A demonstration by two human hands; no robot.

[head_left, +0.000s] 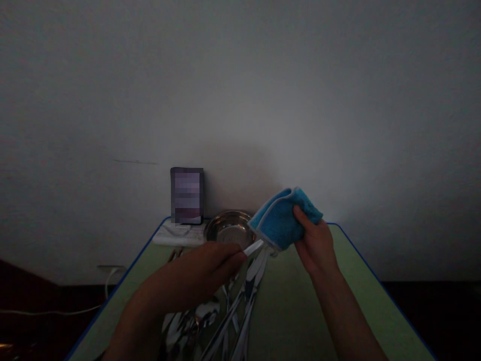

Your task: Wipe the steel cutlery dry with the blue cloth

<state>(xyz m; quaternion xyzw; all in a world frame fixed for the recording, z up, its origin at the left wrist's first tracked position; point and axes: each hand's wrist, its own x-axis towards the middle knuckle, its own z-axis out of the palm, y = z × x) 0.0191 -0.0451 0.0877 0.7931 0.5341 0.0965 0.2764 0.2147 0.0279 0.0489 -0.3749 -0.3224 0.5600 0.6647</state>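
My left hand [210, 263] is closed on the handle of a metal utensil [254, 247], whose far end runs into a folded blue cloth [280, 220]. My right hand [315, 240] grips that cloth from the right, thumb on top, wrapping it round the utensil's end, so I cannot tell what kind of utensil it is. Both hands hover above the green table [296, 306], just in front of a round metal bowl [229, 228].
Several spoons and other cutlery [225, 316] lie in a heap on the table below my left hand. A dark box [187, 195] stands at the far edge against the wall, with a flat white object [176, 234] before it. A white cable [56, 312] runs along the floor, left.
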